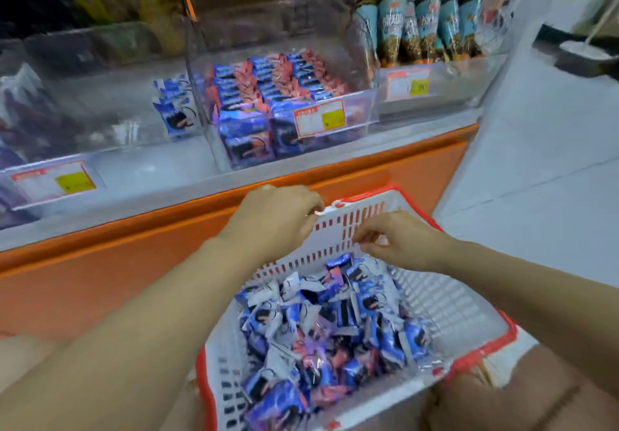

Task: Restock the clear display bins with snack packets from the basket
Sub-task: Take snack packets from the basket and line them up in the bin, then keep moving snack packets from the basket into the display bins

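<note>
A white basket with a red rim (469,316) sits low in front of me, heaped with blue, white and pink snack packets (321,330). My left hand (278,219) curls over the far corner of the basket's rim. My right hand (402,243) hovers at the basket's far wall with its fingers bent; blur hides whether they pinch anything. Above, a clear display bin (361,108) holds rows of blue and pink packets. The clear bin to its left (100,102) holds only a few blue packets (176,112).
The bins stand on a shelf with an orange front panel (134,263). A bin at the right holds upright cone-shaped snack packs (432,28). Price labels (320,117) are stuck on the bin fronts. Pale floor tiles (536,179) lie to the right.
</note>
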